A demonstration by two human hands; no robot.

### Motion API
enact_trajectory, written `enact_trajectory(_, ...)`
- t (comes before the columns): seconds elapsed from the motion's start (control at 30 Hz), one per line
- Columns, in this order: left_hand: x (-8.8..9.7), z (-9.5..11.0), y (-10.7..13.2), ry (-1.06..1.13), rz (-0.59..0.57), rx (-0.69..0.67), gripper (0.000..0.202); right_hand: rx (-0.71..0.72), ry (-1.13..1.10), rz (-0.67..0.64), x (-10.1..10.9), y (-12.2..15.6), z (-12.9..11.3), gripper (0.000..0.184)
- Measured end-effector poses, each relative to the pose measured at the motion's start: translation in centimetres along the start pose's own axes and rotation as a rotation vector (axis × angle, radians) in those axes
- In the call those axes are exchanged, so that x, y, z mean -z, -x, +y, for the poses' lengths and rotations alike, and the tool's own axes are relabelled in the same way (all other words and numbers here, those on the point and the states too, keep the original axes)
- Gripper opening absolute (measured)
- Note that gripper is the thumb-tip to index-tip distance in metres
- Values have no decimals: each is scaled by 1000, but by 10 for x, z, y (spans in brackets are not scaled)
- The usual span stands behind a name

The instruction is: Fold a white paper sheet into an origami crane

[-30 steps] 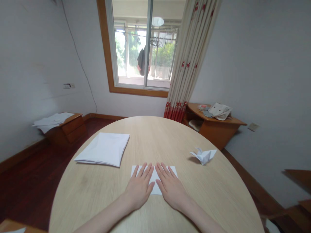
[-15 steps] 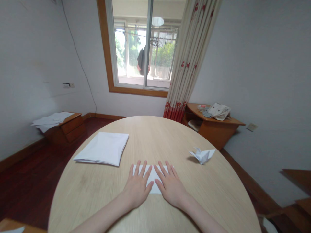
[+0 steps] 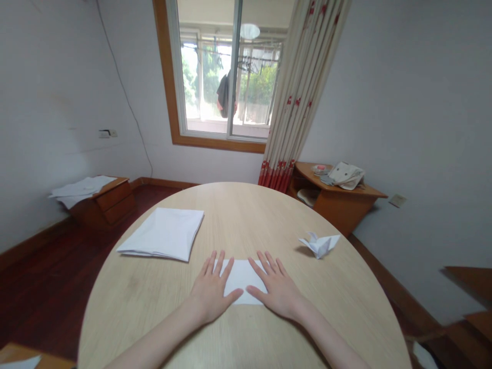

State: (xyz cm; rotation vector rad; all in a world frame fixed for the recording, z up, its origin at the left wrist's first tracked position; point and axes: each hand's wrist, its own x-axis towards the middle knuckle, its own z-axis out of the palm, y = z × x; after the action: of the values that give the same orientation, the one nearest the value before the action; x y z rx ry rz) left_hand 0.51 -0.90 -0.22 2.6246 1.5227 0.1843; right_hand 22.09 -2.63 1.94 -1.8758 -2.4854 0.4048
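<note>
A white sheet of paper (image 3: 243, 277) lies flat near the middle of the round table, its left and right parts covered by my hands. My left hand (image 3: 212, 288) rests palm down over its left side, fingers stretched out and thumb pointing inward. Over the right side lies my right hand (image 3: 277, 287), also flat with fingers spread. The two thumb tips almost meet over the lower half of the paper. To the right of my right hand stands a folded white paper crane (image 3: 320, 246). Beyond my left hand is a stack of white paper (image 3: 163, 233).
The round wooden table (image 3: 238, 205) has a curved edge on all visible sides. A small drawer cabinet (image 3: 111, 205) with papers on top stands at the left. At the right, a corner cabinet (image 3: 334, 210) holds a cloth bag (image 3: 348, 175). Behind the table hangs a curtain (image 3: 295, 102).
My hands have slid apart, the left one leftward and the right one rightward. More of the paper's middle shows between them. The crane and the stack stay put.
</note>
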Motion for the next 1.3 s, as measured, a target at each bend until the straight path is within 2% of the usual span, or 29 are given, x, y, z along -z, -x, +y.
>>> enact_trajectory(0.27, 5, -6, 2, -61, -43, 33, 90, -2, 9, -63, 9, 2, 13, 93)
enact_trajectory(0.4, 5, -11, 4, -71, -76, 59, 93, -63, 23, -88, 10, 5, 18, 102)
enact_trajectory(0.63, 3, -26, 7, -75, -99, 60, 100, -84, 39, -73, 1, 5, 34, 105)
enact_trajectory(0.8, 12, -30, 9, -94, -161, 98, 106, -128, 61, -123, 5, 7, 40, 109)
enact_trajectory(0.9, 13, -33, 10, -90, -155, 115, 108, -129, 59, -122, 6, 7, 45, 111)
enact_trajectory(1.13, 8, -37, 10, -104, -111, 64, 108, -116, 36, -103, 1, 7, 53, 111)
enact_trajectory(1.23, 15, -34, 7, -119, -82, 29, 108, -83, 20, -92, 6, 7, 50, 110)
enact_trajectory(1.3, 23, -30, 4, -114, -63, -45, 107, -73, 10, -94, 11, 8, 46, 111)
